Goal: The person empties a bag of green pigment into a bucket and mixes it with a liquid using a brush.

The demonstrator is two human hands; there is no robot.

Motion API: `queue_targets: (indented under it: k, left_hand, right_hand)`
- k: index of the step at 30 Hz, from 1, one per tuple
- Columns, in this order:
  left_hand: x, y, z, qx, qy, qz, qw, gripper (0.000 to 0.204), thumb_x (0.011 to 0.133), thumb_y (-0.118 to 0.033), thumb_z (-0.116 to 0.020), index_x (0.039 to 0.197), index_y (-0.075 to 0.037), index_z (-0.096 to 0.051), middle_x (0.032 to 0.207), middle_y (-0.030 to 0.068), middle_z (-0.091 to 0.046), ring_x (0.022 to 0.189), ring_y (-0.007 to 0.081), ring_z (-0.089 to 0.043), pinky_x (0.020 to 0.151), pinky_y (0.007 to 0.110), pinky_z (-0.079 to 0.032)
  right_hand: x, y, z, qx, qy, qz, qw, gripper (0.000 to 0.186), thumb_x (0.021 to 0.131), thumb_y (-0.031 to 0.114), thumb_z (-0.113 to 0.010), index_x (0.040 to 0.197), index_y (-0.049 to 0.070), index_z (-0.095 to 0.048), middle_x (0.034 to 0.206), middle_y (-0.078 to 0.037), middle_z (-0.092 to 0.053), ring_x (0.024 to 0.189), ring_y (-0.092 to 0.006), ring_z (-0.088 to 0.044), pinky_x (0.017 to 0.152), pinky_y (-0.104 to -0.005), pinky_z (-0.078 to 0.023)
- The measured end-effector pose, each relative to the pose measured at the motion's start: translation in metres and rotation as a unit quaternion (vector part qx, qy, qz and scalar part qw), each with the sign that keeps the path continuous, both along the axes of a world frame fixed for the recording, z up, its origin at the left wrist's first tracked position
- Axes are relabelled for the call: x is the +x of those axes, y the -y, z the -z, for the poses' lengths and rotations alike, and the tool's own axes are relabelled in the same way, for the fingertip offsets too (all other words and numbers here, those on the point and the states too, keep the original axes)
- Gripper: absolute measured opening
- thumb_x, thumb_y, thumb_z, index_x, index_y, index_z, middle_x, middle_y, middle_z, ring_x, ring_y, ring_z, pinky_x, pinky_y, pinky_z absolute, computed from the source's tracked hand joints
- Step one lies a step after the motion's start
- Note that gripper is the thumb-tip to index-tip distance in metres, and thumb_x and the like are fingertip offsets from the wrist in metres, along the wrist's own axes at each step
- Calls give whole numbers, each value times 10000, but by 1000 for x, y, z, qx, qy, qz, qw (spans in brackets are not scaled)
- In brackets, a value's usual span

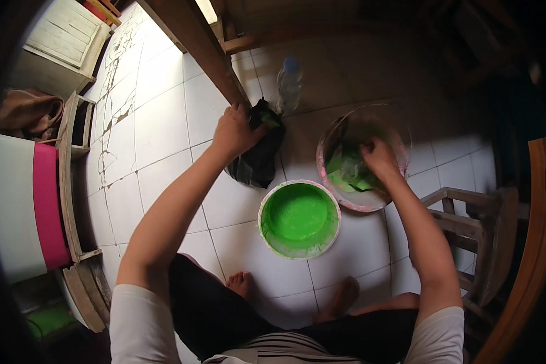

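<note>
My left hand grips the top of a black plastic bag standing at the foot of a wooden post. My right hand reaches into a larger pink-stained bucket, its fingers closed on a clear plastic bag among green residue and scraps. Nearer my body, between my arms, a smaller round tub holds bright green liquid. A clear bottle with a blue cap stands just behind the black bag.
A wooden post rises beyond my left hand. Cabinets and a white-and-pink panel line the left side of the tiled floor. A wooden frame stands at the right. My bare feet are below the green tub.
</note>
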State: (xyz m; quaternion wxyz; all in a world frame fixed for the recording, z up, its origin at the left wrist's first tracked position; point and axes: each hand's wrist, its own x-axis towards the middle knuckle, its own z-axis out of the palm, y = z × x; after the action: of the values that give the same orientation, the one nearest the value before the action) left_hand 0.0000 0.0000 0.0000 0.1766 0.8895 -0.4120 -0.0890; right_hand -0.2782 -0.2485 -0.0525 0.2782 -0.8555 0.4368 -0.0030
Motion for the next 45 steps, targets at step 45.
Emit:
queue_targets:
  k: [45]
  left_hand:
    - [10,-50,51,-84,-58,-195,976,273,893,-276,-571,919,-16,-654,870,200,-663,845,385,-670,767,499,-526]
  right_hand:
    - [193,-142,24,-27,151,-50,987,314,939,340,-581,976,28,-603,1006,-240,-680,1015,-443,-626,846,-502,-493]
